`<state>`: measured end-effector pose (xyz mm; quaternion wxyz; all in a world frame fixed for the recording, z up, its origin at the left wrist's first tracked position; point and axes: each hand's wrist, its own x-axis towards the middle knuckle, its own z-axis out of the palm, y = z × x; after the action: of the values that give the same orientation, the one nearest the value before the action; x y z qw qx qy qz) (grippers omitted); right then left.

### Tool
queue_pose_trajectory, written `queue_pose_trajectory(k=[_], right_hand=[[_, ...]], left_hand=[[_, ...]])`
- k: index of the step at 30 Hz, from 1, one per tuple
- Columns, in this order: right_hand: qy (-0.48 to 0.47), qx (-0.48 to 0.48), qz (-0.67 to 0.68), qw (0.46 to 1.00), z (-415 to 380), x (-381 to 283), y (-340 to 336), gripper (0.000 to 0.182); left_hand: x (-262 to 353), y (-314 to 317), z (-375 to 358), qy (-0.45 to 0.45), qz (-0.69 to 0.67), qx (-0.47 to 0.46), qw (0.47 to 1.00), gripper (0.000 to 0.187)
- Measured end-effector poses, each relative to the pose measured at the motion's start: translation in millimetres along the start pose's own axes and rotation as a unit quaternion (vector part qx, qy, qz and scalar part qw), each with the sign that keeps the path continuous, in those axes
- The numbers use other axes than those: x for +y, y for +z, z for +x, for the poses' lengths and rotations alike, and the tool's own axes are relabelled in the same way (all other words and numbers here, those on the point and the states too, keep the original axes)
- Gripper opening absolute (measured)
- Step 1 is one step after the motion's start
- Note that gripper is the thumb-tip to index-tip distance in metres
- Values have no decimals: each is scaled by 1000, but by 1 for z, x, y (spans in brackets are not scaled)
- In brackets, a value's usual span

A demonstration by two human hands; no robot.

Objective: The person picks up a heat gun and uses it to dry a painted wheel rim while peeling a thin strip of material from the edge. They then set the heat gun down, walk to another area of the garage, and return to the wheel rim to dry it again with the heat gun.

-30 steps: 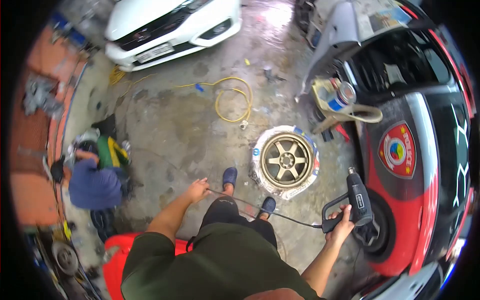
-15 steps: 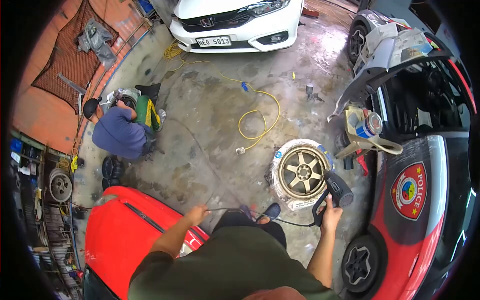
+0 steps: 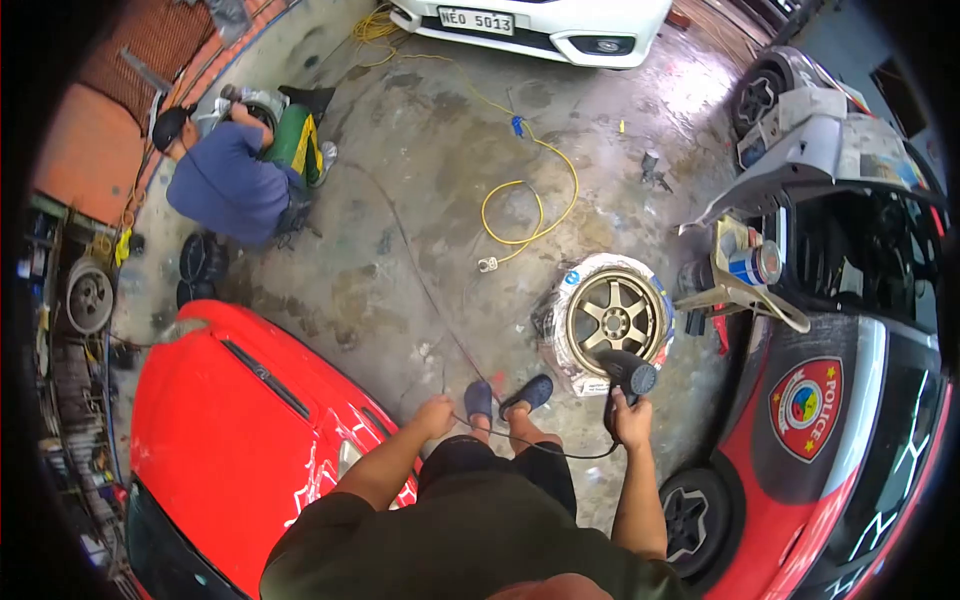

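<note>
My right hand (image 3: 632,420) grips the handle of a black hair dryer (image 3: 630,374), its nozzle over the lower edge of a bronze wheel rim (image 3: 614,318). The rim has six spokes and lies flat on the floor. Around it, a tire masked with newspaper and plastic (image 3: 551,340) shows as a pale ring. In my left hand (image 3: 434,415), closed near my left thigh, is the dryer's dark power cord (image 3: 545,446). The cord sags between my hands in front of my legs.
A red car panel (image 3: 240,400) is at left, a police-marked car (image 3: 800,440) at right, a white car (image 3: 540,30) ahead. A person (image 3: 232,180) crouches at a wheel on the left. A yellow extension cord (image 3: 575,190), spray gun (image 3: 653,170) and stool with a can (image 3: 750,265) stand about.
The hair dryer has moved left and now overlaps the rim's lower edge. My left hand has moved right, closer to my legs. The whole view has shifted.
</note>
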<state>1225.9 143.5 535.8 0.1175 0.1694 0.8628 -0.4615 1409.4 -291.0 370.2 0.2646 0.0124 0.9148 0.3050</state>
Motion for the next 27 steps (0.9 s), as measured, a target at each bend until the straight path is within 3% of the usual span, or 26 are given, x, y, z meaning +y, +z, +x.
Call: queue_pose_trajectory(k=[2,3,4,6,7,11,14,19,22,23,24,27], right_hand=[[73,-8,-17,997,3,-7,6,43],[-15,78,-129,988,15,28,20,43],[-24,122,-153,980,11,26,30,43],[-16,87,-145,986,11,31,27,45],[4,20,-92,996,17,43,18,46],[89,159,-194,964,20,80,7,49],[67,37,-149,986,36,117,-34,49],[97,89,-171,977,72,149,-48,41],[-6,-64,-74,995,102,173,-75,41],[0,-96,-31,995,109,177,-83,42],[23,-51,-62,997,115,177,-83,42],[65,70,-136,986,132,168,-74,41]], left_hand=[[0,20,3,-5,29,1,1000,28],[1,33,0,-7,44,-4,999,28],[9,36,-2,-21,51,-31,998,29],[22,26,7,-44,75,-73,994,32],[26,23,10,-41,75,-74,994,32],[26,41,20,-35,96,-73,992,32],[30,50,26,-58,98,-51,992,32],[101,46,27,-146,84,-85,982,30],[145,61,48,-151,69,-82,983,28],[161,68,52,-137,47,-66,987,25],[177,77,52,-124,22,-51,991,23],[223,80,61,-186,4,-145,972,25]])
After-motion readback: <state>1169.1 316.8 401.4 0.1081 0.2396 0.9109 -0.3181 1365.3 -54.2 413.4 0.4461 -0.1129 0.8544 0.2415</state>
